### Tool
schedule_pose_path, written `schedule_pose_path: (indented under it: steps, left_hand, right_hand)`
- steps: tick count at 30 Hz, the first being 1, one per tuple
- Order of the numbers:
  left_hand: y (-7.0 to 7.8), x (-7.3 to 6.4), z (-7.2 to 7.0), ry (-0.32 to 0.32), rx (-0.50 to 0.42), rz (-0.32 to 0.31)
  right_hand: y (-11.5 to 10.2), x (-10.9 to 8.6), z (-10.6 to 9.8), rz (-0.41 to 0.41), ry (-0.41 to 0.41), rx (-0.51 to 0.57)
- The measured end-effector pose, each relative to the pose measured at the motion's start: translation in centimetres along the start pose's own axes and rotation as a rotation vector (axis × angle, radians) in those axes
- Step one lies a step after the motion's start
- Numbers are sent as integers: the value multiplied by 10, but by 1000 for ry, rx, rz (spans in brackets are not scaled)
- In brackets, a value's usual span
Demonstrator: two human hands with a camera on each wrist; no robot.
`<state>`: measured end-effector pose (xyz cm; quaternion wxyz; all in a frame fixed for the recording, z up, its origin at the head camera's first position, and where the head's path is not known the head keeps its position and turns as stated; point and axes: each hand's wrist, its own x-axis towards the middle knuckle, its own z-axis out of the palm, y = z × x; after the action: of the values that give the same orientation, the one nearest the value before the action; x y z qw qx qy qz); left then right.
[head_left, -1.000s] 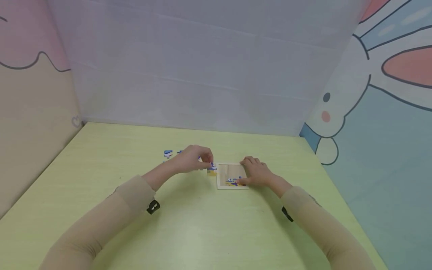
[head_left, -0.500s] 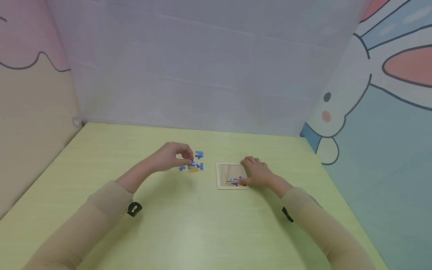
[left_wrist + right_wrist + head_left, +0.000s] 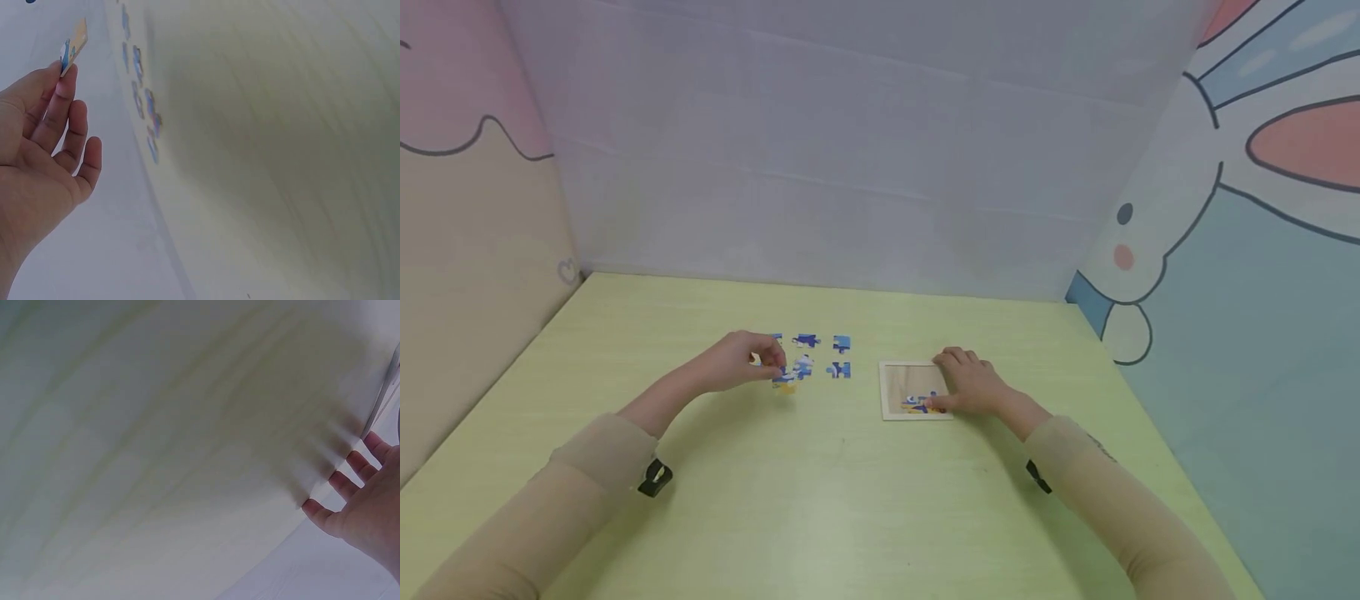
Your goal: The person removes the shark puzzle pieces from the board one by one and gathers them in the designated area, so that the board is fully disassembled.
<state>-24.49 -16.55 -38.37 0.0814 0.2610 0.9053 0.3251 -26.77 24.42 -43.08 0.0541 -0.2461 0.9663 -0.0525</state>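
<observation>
In the head view my left hand (image 3: pixel 735 364) is above the table, left of the frame, beside the loose jigsaw pieces. Between its thumb and index finger it pinches a jigsaw piece (image 3: pixel 74 47) printed blue, white and yellow, while the other fingers curl loosely. My right hand (image 3: pixel 976 387) rests along the right side of a shallow puzzle frame (image 3: pixel 884 392), fingers spread and thumb lying over its inside. A strip of joined blue-and-yellow pieces (image 3: pixel 913 406) sits along the frame's near edge, partly under the thumb. Fingertips of the right hand touch the tabletop in the right wrist view.
Several loose jigsaw pieces, among them a blue one (image 3: pixel 841 342), lie face up in loose rows left of the frame; my left hand covers some. The pale yellow-green table (image 3: pixel 865 500) ends at a grey-white curtain (image 3: pixel 820 150) behind, with printed panels at both sides.
My left hand has moved left, away from the frame, still pinching the piece; more loose pieces show to its right. The right hand and the frame stay in place.
</observation>
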Motion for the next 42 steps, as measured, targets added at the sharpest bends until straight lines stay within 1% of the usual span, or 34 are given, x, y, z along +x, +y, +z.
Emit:
schedule_pose_path:
  steps: [3,6,8,11,16,20,25,28,31,34,37,40,42]
  left_hand:
    - [-12,-4,1,-21,-12,-20]
    - [-21,-7,1,-42,-26,-29]
    - [-24,-8,1,-50,-31,-40]
    - [-30,-9,1,-68,-37,-75]
    - [-37,-10,4,-86,-47,-127]
    - [-42,-11,4,-89,-47,-122]
    - [-45,-9,6,-88,-9,-80]
    - [-45,-7,6,-91,11,-77]
    - [-41,-4,5,-82,26,-89]
    - [-32,1,3,-60,51,-83]
    - [-16,7,2,-45,77,-61]
    - [5,15,4,-38,85,-33]
    - [18,20,7,-32,82,-1]
  right_hand:
    - [0,1,0,-1,8,6]
    - [1,2,1,4,25,-1]
    - [2,3,2,12,35,-5]
    - [3,4,3,9,50,-20]
    - [4,4,3,9,42,-21]
    - [3,3,1,10,22,-10]
    - [3,1,-1,7,-1,-11]
    - [3,0,-2,4,-12,-8]
    - [3,-1,-4,2,-26,-2]
    - [3,-1,-7,-1,-47,12]
    - [4,-1,-10,-13,-70,25]
    - [6,-1,-12,-31,-85,35]
    - [9,0,-12,-41,-91,37]
